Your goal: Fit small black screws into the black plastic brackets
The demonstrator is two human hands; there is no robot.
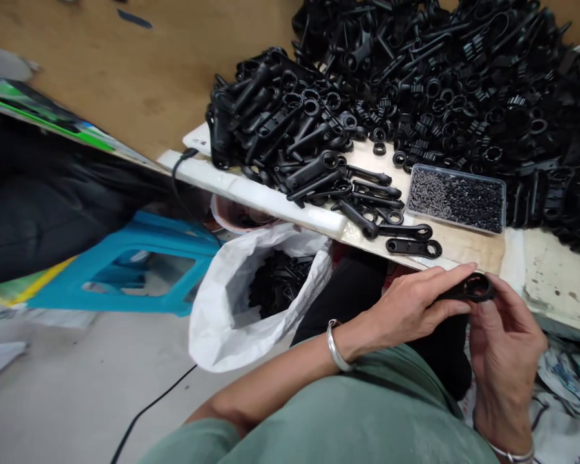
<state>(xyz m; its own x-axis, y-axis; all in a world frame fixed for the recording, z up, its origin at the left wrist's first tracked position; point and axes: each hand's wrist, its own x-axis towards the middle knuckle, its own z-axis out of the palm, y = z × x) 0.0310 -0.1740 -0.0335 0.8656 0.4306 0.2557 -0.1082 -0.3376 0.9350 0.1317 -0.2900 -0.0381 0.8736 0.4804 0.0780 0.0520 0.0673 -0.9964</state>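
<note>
Left hand (418,303) and right hand (510,341) pinch one black handle (464,290) near the table's (555,277) near edge, seemingly working its ring end (486,293); the next move likely needs a steady hold.

Two-handed hold on black ring-ended part (459,291)

Left hand (415,303) on the shank, right hand (507,345) at the ring, by worktop (551,274) edge. Clear tray (456,222) of small dark pieces (457,196) nearby; black parts heap (415,84) behind. White sack (222,316), blue stool (174,235) below, image-left.
</note>
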